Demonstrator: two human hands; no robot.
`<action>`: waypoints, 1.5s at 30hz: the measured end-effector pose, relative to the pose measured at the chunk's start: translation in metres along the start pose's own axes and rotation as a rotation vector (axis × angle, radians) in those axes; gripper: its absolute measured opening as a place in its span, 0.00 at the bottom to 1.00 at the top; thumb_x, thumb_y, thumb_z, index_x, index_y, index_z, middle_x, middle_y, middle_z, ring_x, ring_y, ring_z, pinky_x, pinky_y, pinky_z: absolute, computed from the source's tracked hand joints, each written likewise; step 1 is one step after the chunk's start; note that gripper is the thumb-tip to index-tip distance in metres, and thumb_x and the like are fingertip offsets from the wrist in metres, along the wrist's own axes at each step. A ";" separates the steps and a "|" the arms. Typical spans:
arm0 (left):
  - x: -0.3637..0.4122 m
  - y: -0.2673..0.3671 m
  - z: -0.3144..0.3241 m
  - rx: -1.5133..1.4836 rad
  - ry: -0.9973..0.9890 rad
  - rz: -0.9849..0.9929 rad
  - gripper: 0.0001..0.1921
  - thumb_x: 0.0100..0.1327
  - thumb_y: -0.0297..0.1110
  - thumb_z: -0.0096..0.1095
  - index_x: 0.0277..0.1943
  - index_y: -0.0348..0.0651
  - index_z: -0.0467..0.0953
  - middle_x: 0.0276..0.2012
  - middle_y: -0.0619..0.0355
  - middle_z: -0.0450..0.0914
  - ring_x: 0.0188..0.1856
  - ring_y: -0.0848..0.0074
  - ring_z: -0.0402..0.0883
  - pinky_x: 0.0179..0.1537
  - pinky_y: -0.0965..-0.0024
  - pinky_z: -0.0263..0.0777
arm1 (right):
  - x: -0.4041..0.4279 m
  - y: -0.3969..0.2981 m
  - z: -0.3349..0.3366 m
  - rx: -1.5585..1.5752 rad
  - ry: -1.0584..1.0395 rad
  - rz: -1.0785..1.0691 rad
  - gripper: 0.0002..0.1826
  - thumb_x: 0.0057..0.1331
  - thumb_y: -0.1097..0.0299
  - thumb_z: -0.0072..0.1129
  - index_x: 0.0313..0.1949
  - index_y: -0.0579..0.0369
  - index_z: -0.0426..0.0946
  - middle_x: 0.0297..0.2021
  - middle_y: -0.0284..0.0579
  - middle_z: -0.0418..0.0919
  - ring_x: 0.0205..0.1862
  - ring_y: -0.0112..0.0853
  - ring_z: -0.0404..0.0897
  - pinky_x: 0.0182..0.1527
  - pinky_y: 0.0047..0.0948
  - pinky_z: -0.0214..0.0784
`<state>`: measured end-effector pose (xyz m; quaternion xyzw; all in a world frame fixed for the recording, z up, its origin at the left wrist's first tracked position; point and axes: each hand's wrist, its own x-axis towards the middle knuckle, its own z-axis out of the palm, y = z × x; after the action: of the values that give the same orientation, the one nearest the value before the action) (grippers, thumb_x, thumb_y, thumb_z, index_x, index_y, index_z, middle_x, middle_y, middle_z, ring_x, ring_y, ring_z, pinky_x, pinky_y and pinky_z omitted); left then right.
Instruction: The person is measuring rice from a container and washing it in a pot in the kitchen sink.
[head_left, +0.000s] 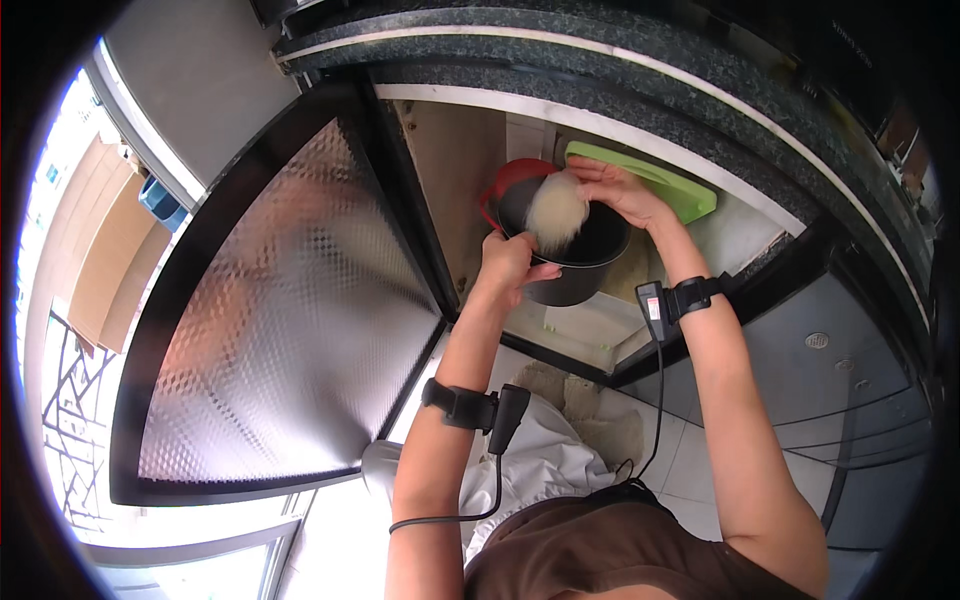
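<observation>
Inside an open cabinet, my left hand (512, 264) grips the near left rim of a dark pot (574, 283). My right hand (616, 189) is above the pot's far right side, its fingers at a blurred, pale, grain-like mass (557, 210). That mass is over the pot's mouth; whether it sits in a small container or a bag cannot be told. Behind the pot on the left is a red container (525, 171). A light green plastic lid or tray (679, 191) leans at the back, behind my right hand.
The cabinet door (285, 337), black-framed with textured glass, stands open on the left. A dark stone countertop (585, 64) runs above the cabinet. A dark appliance panel (795, 360) is on the right. A cardboard box (112, 262) and a blue container (161, 204) lie beyond the door.
</observation>
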<state>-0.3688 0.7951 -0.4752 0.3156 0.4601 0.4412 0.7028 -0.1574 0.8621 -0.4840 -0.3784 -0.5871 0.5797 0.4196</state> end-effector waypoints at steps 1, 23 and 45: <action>0.001 0.000 -0.001 0.001 0.003 0.001 0.17 0.52 0.19 0.45 0.45 0.21 0.56 0.38 0.41 0.66 0.27 0.57 0.77 0.26 0.65 0.81 | 0.002 0.004 0.005 -0.075 -0.001 -0.038 0.32 0.54 0.73 0.58 0.58 0.61 0.58 0.53 0.46 0.67 0.52 0.29 0.68 0.56 0.27 0.59; 0.009 0.001 -0.010 0.101 -0.075 0.053 0.18 0.53 0.19 0.45 0.47 0.23 0.57 0.39 0.41 0.67 0.28 0.57 0.77 0.27 0.66 0.81 | -0.001 0.002 0.012 -0.470 -0.142 -0.191 0.38 0.40 0.83 0.57 0.56 0.59 0.62 0.56 0.43 0.64 0.60 0.30 0.61 0.63 0.28 0.48; 0.007 0.003 -0.013 0.073 -0.076 0.053 0.18 0.53 0.18 0.45 0.47 0.22 0.55 0.40 0.39 0.66 0.30 0.54 0.77 0.28 0.66 0.81 | 0.001 -0.006 -0.002 -0.260 -0.039 -0.300 0.35 0.43 0.84 0.59 0.54 0.54 0.65 0.56 0.40 0.64 0.61 0.29 0.59 0.65 0.29 0.45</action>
<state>-0.3800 0.8034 -0.4803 0.3698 0.4402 0.4302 0.6959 -0.1553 0.8632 -0.4776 -0.3263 -0.7148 0.4375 0.4373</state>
